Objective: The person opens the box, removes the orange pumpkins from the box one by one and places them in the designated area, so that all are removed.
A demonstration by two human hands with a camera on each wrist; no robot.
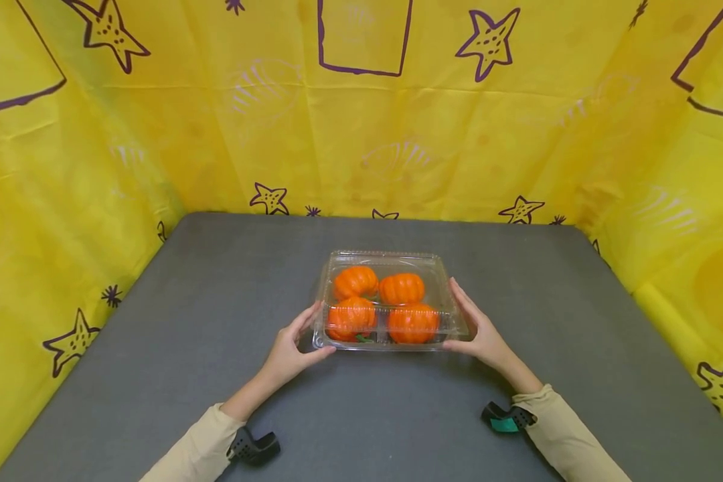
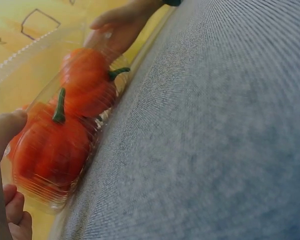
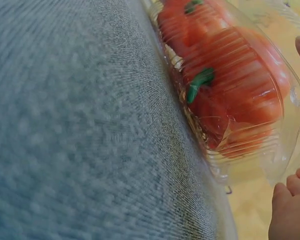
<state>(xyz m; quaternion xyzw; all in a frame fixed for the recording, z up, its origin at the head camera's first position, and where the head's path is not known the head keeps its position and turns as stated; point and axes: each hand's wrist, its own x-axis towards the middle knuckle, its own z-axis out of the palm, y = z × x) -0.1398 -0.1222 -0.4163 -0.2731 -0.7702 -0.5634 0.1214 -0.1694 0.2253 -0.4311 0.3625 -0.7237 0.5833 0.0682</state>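
Observation:
A clear plastic clamshell container with ribbed walls is at the middle of the table, between the two hands. Several small orange pumpkins sit inside it in two rows, with green stems visible on some. My left hand grips the container's left side, its thumb at the front corner and its fingers along the side. On the other side, my right hand holds the right edge, thumb at the front and fingers reaching back. In the left wrist view, the left thumb is by the container's wall above curled fingers.
The dark grey table extends around the container. A yellow cloth with starfish drawings encloses the back and both sides. Black wrist mounts hang below both beige sleeves.

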